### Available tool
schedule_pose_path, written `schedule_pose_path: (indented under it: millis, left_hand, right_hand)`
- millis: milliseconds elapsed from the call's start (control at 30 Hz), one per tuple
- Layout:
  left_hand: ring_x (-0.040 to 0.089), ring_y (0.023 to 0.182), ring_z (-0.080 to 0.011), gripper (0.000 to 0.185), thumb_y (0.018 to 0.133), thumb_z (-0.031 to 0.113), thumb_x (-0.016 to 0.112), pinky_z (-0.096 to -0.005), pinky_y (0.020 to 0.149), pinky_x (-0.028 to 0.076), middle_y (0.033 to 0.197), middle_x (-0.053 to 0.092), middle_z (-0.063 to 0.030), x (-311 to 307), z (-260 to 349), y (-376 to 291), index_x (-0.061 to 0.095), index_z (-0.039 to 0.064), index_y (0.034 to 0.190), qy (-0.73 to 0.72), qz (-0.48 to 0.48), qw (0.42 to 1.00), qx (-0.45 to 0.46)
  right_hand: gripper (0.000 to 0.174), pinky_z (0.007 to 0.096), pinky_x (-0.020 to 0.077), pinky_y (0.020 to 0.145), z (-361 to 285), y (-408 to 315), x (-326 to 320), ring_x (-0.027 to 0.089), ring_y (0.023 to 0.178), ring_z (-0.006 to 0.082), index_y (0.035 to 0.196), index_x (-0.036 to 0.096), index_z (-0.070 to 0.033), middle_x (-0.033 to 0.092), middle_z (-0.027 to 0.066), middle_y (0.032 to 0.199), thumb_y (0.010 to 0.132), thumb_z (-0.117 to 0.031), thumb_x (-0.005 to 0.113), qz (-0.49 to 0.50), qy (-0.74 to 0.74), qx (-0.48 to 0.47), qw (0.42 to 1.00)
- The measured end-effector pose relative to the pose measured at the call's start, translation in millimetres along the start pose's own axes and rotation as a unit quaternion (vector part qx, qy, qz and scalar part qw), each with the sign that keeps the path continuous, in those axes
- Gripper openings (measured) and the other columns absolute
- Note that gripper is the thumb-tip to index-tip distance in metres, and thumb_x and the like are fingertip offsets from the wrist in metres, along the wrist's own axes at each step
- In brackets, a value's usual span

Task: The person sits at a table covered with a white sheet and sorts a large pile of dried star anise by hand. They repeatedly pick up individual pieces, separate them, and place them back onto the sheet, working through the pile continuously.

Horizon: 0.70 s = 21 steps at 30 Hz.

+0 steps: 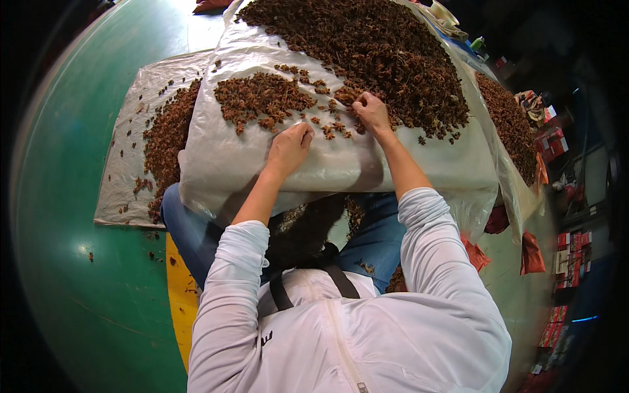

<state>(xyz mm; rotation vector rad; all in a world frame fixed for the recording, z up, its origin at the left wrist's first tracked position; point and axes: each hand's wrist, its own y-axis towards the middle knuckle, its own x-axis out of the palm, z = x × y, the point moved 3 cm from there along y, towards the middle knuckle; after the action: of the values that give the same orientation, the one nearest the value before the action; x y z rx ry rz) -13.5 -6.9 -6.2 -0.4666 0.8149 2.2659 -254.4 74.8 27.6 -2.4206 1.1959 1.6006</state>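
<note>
A large heap of dried star anise [388,54] covers the far right of a tabletop spread with whitish plastic sheeting [334,164]. To its left lies a smaller pile of star anise [258,98], with several loose pieces [336,128] scattered between the two. My right hand [372,113] is at the near-left edge of the large heap, thumb and fingers drawn together; whether a piece is between them is hidden. Just below the small pile, my left hand [291,147] rests low over the sheeting with its fingers curled. Its fingertips are partly hidden, so I cannot see if it holds anything.
On the left, more star anise [172,132] lies on a pale sheet [120,167] over the green floor [64,196]. Another heap [506,123] is beyond the table's right side. An orange-red bag [531,253] and stacked red boxes [572,258] stand at the far right.
</note>
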Motion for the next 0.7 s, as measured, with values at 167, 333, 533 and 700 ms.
schedule_pose_path:
  millis: [167, 333, 533, 700]
  left_hand:
    - [0.062, 0.080, -0.0362, 0.015, 0.091, 0.017, 0.057, -0.0433, 0.071, 0.047, 0.088, 0.064, -0.0179, -3, 1, 0, 0.060, 0.003, 0.098, 0.009, -0.001, 1.000, -0.015]
    - [0.061, 0.076, -0.0340, 0.017, 0.091, 0.018, 0.058, -0.0412, 0.069, 0.047, 0.085, 0.063, -0.0167, -3, 5, 1, 0.059, 0.003, 0.097, 0.014, -0.007, 1.000, -0.020]
    - [0.060, 0.074, -0.0335, 0.015, 0.091, 0.018, 0.058, -0.0403, 0.068, 0.047, 0.088, 0.063, -0.0147, -2, 5, 2, 0.060, 0.003, 0.094, 0.001, -0.039, 0.996, -0.083]
    - [0.058, 0.068, -0.0217, 0.014, 0.091, 0.015, 0.060, -0.0314, 0.065, 0.046, 0.082, 0.062, -0.0107, -1, 8, 1, 0.061, 0.003, 0.098, -0.004, -0.032, 0.995, -0.098]
  right_hand:
    - [0.030, 0.0392, 0.0488, 0.067, -26, 6, -19, 0.060, 0.069, 0.0293, 0.082, 0.056, 0.001, 0.060, 0.0161, 0.075, 0.080, -0.029, 0.055, 0.030, 0.087, 0.043, 0.995]
    - [0.014, 0.0259, 0.0515, 0.060, -24, 0, -30, 0.055, 0.065, 0.0093, 0.090, 0.052, -0.005, 0.053, 0.0017, 0.071, 0.096, -0.018, 0.050, -0.111, 0.352, 0.079, 0.926]
    - [0.013, 0.0258, 0.0534, 0.068, -12, -15, -21, 0.056, 0.071, 0.0100, 0.093, 0.053, -0.005, 0.058, 0.0033, 0.086, 0.096, -0.016, 0.056, -0.132, 0.539, 0.067, 0.829]
    - [0.009, 0.0243, 0.0459, 0.064, 11, -9, -17, 0.053, 0.068, 0.0083, 0.091, 0.053, -0.005, 0.057, 0.0011, 0.078, 0.095, -0.014, 0.054, -0.101, 0.540, 0.086, 0.831]
